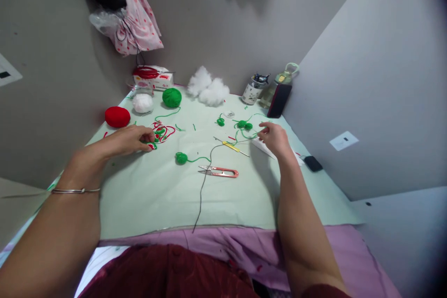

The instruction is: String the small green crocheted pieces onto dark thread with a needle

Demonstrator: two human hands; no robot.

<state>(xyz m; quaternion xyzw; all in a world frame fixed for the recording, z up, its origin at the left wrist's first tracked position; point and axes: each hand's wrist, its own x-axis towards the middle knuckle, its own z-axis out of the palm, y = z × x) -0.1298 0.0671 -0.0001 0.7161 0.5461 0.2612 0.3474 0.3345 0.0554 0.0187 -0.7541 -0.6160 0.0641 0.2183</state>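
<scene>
Nearest me, purple cloth hangs past the edge of my table, and a dark thread runs up from that edge toward my right side. Beside it lie orange-handled thread snips, their blades under the thread, with a small green yarn bundle just beyond. My left hand is low on the table, fingers bent, thumb touching a small red, white and green piece; I cannot tell whether they are clamped on it. A tangle of red, white and green strands lies right beside them. A yellow-handled hook lies between my hands. My right hand is raised near some green strands, fingers bent; I cannot tell whether they pinch any. Near it sit two small green knots. Farther off are a red yarn ball, a white ball, a green ball and, toward the back, fluffy white stuffing
</scene>
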